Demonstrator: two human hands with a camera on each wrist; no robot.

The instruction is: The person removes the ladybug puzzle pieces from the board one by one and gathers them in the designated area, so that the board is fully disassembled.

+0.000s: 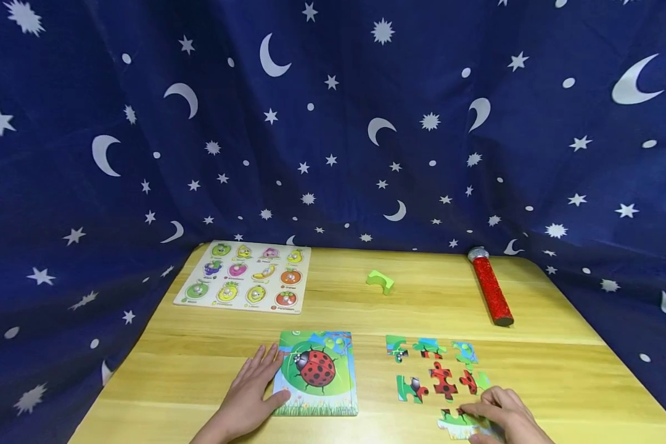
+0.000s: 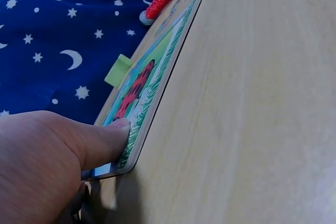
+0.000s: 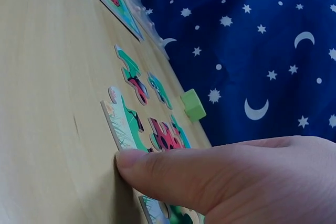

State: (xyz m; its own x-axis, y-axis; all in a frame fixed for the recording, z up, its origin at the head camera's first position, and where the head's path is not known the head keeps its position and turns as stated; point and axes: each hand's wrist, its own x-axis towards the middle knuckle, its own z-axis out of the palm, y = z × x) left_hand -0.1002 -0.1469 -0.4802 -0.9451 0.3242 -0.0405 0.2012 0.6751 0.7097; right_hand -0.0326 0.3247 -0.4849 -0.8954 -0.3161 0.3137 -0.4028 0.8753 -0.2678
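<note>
My left hand (image 1: 250, 391) rests at the left edge of the square ladybug puzzle board (image 1: 317, 370), its fingers extended and the thumb lying on the picture's lower left. The left wrist view shows that thumb on the board's grassy border. With index finger and thumb, my right hand (image 1: 505, 414) pinches at a grass-edged jigsaw piece (image 1: 456, 423) on the table; in the right wrist view the thumb is at the edge of this piece (image 3: 122, 124). Loose jigsaw pieces lie just beyond, including a red-and-black centre piece (image 1: 443, 382) and a ladybug-head piece (image 1: 411, 388).
A fruit knob puzzle (image 1: 280, 293) lies at the back left of the wooden table (image 1: 344, 302). Farther back are a green arch block (image 1: 381, 282) and, to the right, a red glittery tube with a silver end (image 1: 492, 290). A starry blue curtain (image 1: 333, 179) hangs behind the table.
</note>
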